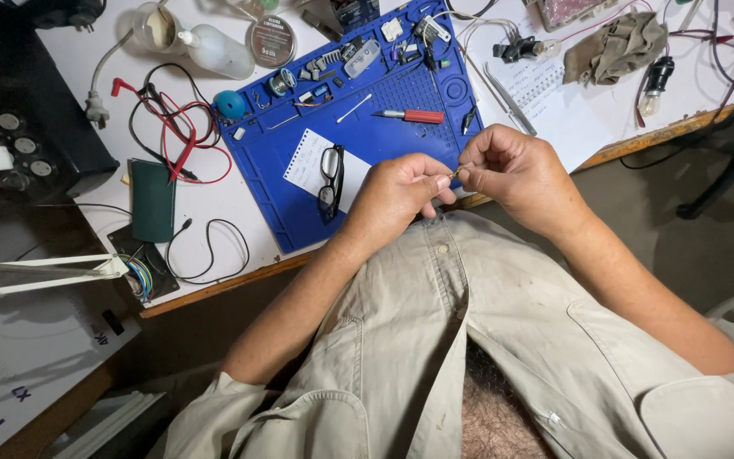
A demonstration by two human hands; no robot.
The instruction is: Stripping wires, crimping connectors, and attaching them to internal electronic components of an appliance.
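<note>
My left hand (pixel 401 197) and my right hand (pixel 516 166) meet at the near edge of a blue work mat (pixel 273 161). Between their fingertips they pinch a tiny brass-coloured part (pixel 454 173); it is too small to tell what it is. Both hands hover just above the table edge, in front of my beige shirt. On the mat lie black-framed glasses (pixel 330 180) on a white notepad sheet (pixel 307 160) left of my left hand, and a red-handled screwdriver (pixel 414 116) beyond my hands.
Red and black test leads (pixel 172 127) and a dark green case (pixel 153 201) lie left of the mat. Metal tweezers (pixel 507 100), a crumpled cloth (pixel 618 47), a small bulb (pixel 656 85), a plastic bottle (pixel 214 49) and a round tin (pixel 271 40) sit further back. A black box (pixel 19 127) stands far left.
</note>
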